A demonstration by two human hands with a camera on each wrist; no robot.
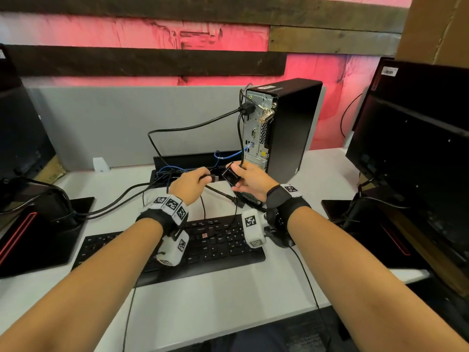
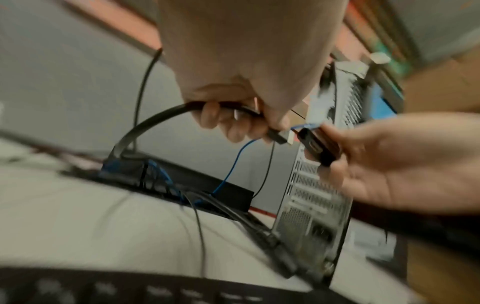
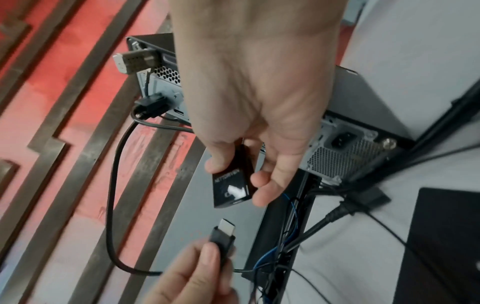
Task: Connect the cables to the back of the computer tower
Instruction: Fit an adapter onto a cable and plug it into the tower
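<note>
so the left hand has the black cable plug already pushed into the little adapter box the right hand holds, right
Not quite. The left hand holds the black cable plug, but it is not yet in the adapter box the right hand holds. The right wrist view shows a clear gap between them.

Bare forearms, no sleeves. Black wrist straps (image 1: 162,219) w/ white padded blocks (image 1: 253,231), b/w square tag markers; dark trousers, prob.

A flat black keyboard (image 1: 203,240) lies on the white desk (image 1: 228,301). Black monitors on flat stands sit at the left (image 1: 22,138) and right (image 1: 416,158). A grey partition panel (image 1: 127,123) backs the desk, below what looks like a red-lit wall with dark wooden planks (image 1: 142,59).
</note>
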